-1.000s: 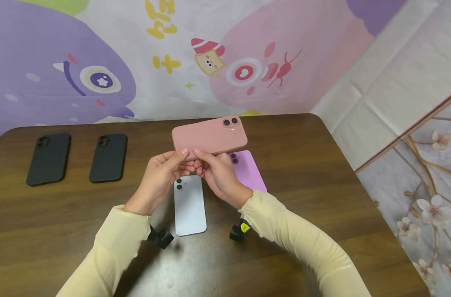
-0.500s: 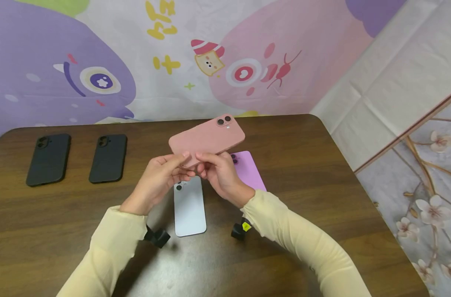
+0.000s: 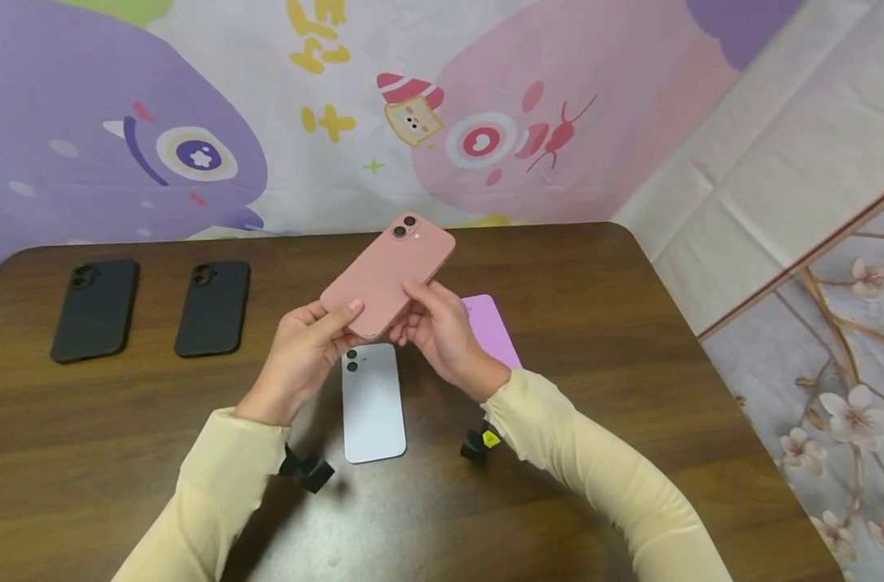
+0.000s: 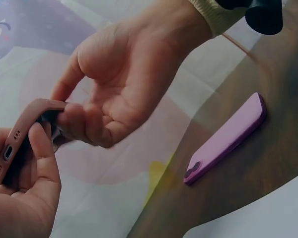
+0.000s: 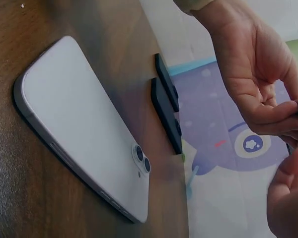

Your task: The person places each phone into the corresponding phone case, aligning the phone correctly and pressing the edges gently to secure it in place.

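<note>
A cartoon-printed cloth (image 3: 326, 194) hung behind the dark wooden counter (image 3: 602, 339).

In the head view, the hands held a pink phone (image 3: 387, 271) above the counter: the left hand (image 3: 300, 352) pinched its near end, the right hand (image 3: 445, 339) its right edge. A white phone (image 3: 373, 412) lay between the wrists, a purple phone (image 3: 493, 331) partly behind the right hand; left of the left hand lay a dark case (image 3: 212, 309) and, farther out, another (image 3: 95, 311). With both grips in the nearer half, the far end could have tipped and dropped the phone, perhaps onto the white one.

The left wrist view showed fingers curled against the screen side near the port (image 4: 9, 152); a smooth surface might have let them slip.

In the right wrist view the held phone was mostly out of frame, leaving the grip unclear.
</note>
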The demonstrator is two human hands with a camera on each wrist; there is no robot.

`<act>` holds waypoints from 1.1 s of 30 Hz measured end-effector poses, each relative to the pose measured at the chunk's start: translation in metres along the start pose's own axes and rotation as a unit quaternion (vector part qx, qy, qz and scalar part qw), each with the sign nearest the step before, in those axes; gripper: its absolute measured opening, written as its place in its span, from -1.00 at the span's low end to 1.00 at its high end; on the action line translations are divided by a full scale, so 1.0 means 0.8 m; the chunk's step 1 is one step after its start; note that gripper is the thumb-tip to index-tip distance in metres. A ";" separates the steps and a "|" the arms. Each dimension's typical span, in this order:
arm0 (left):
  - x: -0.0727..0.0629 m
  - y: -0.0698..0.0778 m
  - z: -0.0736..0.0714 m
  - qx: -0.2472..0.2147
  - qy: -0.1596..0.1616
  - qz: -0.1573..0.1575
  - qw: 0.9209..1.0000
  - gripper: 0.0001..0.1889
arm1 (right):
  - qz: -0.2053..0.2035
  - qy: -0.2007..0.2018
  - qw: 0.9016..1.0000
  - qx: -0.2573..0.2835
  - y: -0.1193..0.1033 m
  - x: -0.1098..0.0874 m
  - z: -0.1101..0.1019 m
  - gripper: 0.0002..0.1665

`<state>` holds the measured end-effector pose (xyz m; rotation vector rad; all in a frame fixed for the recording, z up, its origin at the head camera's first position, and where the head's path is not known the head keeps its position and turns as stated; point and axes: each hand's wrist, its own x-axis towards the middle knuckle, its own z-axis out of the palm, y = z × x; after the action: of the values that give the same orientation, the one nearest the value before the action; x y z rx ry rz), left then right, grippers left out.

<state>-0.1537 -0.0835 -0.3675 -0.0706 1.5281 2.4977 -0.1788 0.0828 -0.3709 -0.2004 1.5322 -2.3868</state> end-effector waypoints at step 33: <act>0.003 0.000 -0.002 0.122 0.015 -0.002 0.992 -0.89 | 0.051 0.019 0.997 -0.056 -0.012 0.001 -0.016 -0.76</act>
<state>-0.1560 -0.0847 -0.3687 -0.0734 1.8289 2.2959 -0.1849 0.0974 -0.3676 -0.0996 1.6529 -2.2410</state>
